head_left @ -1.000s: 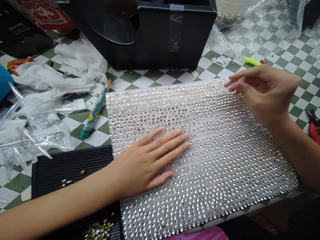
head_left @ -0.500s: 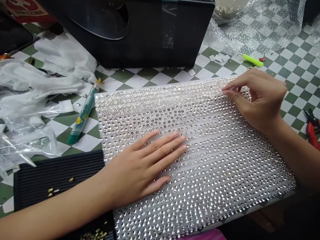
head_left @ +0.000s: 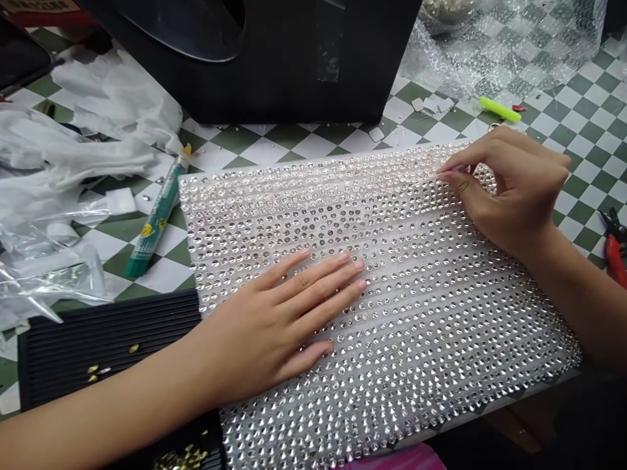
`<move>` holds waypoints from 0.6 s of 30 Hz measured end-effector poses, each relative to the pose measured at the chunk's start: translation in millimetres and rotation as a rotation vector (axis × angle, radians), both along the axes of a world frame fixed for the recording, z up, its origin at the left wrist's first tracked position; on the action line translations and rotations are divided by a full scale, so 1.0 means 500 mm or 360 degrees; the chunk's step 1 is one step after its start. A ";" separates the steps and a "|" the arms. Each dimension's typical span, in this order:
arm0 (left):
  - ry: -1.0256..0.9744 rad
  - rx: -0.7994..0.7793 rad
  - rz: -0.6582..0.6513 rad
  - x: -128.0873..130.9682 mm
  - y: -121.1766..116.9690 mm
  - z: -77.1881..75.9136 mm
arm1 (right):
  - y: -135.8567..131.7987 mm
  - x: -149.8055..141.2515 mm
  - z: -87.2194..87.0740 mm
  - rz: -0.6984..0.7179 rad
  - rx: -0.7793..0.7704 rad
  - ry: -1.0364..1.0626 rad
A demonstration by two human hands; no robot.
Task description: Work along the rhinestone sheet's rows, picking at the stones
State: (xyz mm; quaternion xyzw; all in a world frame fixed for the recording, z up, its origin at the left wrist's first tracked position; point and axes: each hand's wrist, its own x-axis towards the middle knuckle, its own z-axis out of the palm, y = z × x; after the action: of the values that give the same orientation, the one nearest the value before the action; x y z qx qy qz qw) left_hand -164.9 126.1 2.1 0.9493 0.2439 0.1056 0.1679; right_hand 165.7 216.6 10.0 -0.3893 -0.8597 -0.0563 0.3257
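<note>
Rhinestone sheet: centre to lower right of the frame (head_left: 431,326), under both hands; its long axis runs across the frame, the far edge climbing slightly toward the right.
Right hand: above the sheet's upper right part (head_left: 519,186), thumb and forefinger pinching a pale sliver (head_left: 460,168) — too little of it shows to say what it is. Most of the sheet lies to the left of and below this pinch.
Left hand: flat on the sheet's left-centre (head_left: 267,326), palm down, fingers lightly spread, pointing to the right of the frame.
Nearer hand: the right, to the upper right corner; the left, to the sheet's left edge.
Stones: round, faceted, glassy, in close rows on a whitish backing.
Ribbed tray: matte black, lower left (head_left: 49,346), partly under the left forearm, with shiny gold bits (head_left: 181,458) in it.
Green tube: slim, yellow-tipped, slanting (head_left: 154,222) just beside the sheet's upper left corner.
Black box: smooth, angular, top centre (head_left: 294,85).
Bubble wrap: clear, crinkled, upper right (head_left: 519,59).
White cloth: soft, rumpled — upper left (head_left: 122,108).
Pliers: red-handled, right edge (head_left: 614,254).
</note>
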 end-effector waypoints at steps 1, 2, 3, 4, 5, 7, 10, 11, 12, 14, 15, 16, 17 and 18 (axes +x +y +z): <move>0.0009 0.0003 -0.0004 0.000 0.000 0.000 | 0.000 0.000 0.000 -0.0005 0.0008 -0.0005; 0.0019 0.0008 -0.0008 0.000 0.000 0.001 | -0.001 0.001 0.000 -0.0012 0.0018 -0.0007; 0.0028 0.0011 -0.0012 -0.001 0.001 0.002 | -0.001 0.001 0.000 -0.0016 0.0025 -0.0014; 0.0035 0.0011 -0.0014 -0.001 0.001 0.002 | -0.001 0.001 0.000 -0.0016 0.0028 -0.0023; 0.0039 0.0011 -0.0017 -0.001 0.002 0.003 | 0.000 0.001 -0.001 -0.0018 0.0029 -0.0032; 0.0053 0.0015 -0.0027 -0.002 0.003 0.004 | 0.001 0.001 0.000 -0.0030 0.0035 -0.0057; 0.0102 0.0042 -0.0047 -0.002 0.004 0.007 | 0.002 0.001 0.001 -0.0059 0.0028 -0.0098; 0.0123 0.0049 -0.0051 -0.002 0.004 0.009 | 0.003 0.002 0.002 -0.0065 0.0021 -0.0107; 0.0140 0.0052 -0.0054 -0.002 0.004 0.010 | 0.003 0.002 0.002 -0.0070 0.0011 -0.0113; 0.0159 0.0045 -0.0052 -0.001 0.004 0.013 | 0.001 0.003 0.003 -0.0075 -0.0004 -0.0124; 0.0161 0.0036 -0.0047 -0.001 0.004 0.014 | 0.001 0.003 0.003 -0.0078 -0.0009 -0.0129; 0.0159 0.0027 -0.0039 0.000 0.004 0.015 | 0.000 0.004 0.003 -0.0082 -0.0014 -0.0136; 0.0156 0.0018 -0.0032 0.000 0.004 0.015 | -0.001 0.004 0.003 -0.0085 -0.0015 -0.0140; 0.0152 0.0012 -0.0027 0.001 0.003 0.015 | -0.001 0.004 0.003 -0.0086 -0.0010 -0.0142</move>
State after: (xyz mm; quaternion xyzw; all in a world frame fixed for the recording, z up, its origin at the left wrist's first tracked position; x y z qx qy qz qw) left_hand -164.6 127.8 9.5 0.9559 0.2432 0.0597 0.1532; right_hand 167.5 215.9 11.3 -0.4105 -0.8628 -0.0795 0.2843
